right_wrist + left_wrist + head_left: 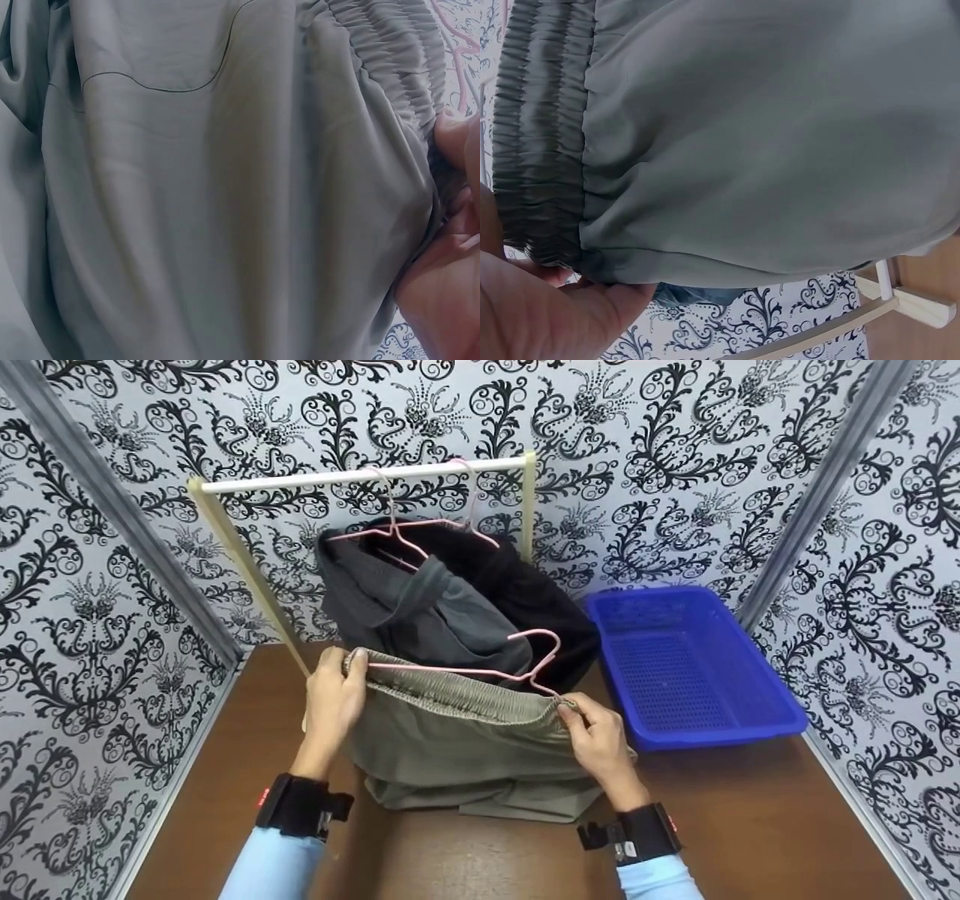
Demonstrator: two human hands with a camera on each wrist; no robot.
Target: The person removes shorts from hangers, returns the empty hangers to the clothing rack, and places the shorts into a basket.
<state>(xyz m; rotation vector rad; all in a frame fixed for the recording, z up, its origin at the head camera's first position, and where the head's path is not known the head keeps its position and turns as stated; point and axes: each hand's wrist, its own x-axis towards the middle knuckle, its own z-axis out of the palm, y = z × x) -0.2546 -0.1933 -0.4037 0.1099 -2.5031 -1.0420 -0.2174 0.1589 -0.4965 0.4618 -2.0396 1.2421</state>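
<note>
An olive-green garment with a gathered elastic waistband [480,765] is stretched between both hands over the table. My left hand [334,697] pinches the waistband's left end, thumb on the near side. At the other end my right hand [600,735] grips the waistband, close to the hanger's right tip. A pink hanger [450,669] lies inside the waist opening, its hook standing up above the band. In the left wrist view the gathered waistband [544,135] runs up from the fingers. The right wrist view has a curved seam on the cloth [247,187].
Behind the garment stands a rack with a white rail [300,480] and pale wooden posts. A dark grey garment [420,600] and a black garment [555,615] hang there on pink hangers. A blue plastic basket [757,675] sits on the brown table [750,817] at the right.
</note>
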